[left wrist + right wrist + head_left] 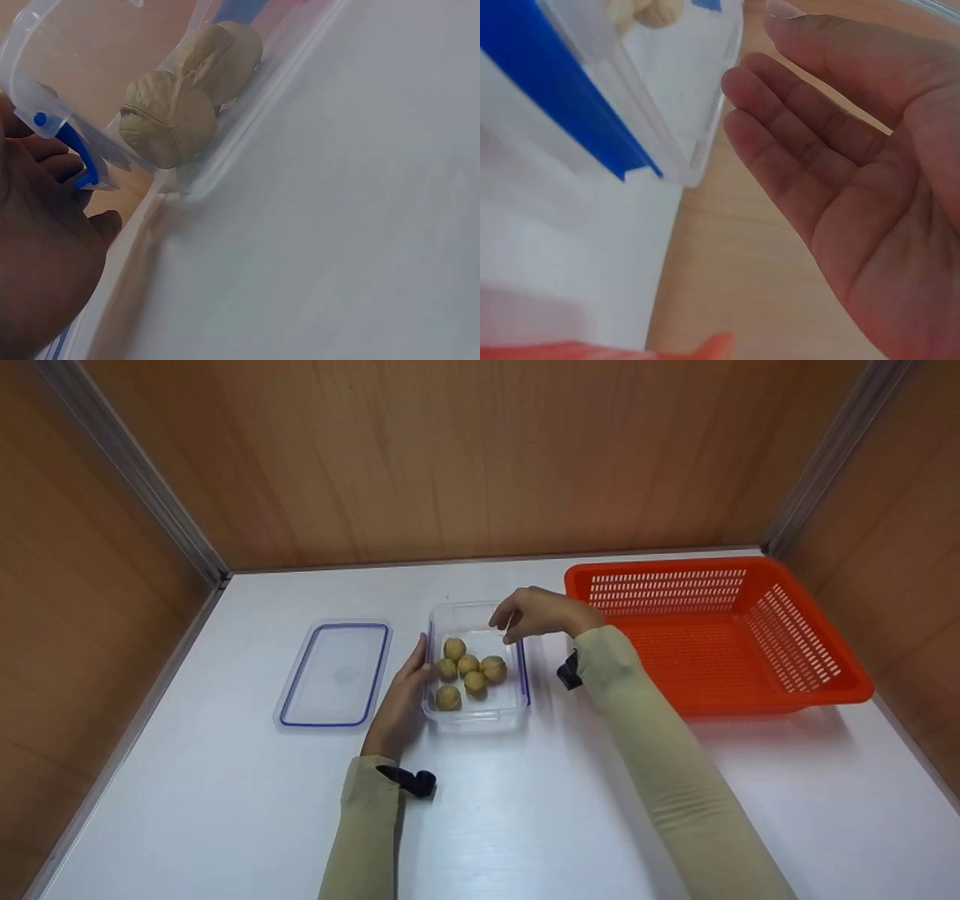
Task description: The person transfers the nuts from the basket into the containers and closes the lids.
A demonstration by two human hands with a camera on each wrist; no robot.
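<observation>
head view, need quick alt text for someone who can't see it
A person's left hand rests against the left side of a clear plastic container holding five walnuts, while the right hand hovers empty above its far end. On the white table, the container's lid lies to the left and an orange basket stands to the right.

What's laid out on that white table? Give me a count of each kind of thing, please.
Round tan walnuts in the box: 6
Clear plastic box: 1
Clear lid with blue rim: 1
Orange plastic basket: 1
Total: 9
</observation>
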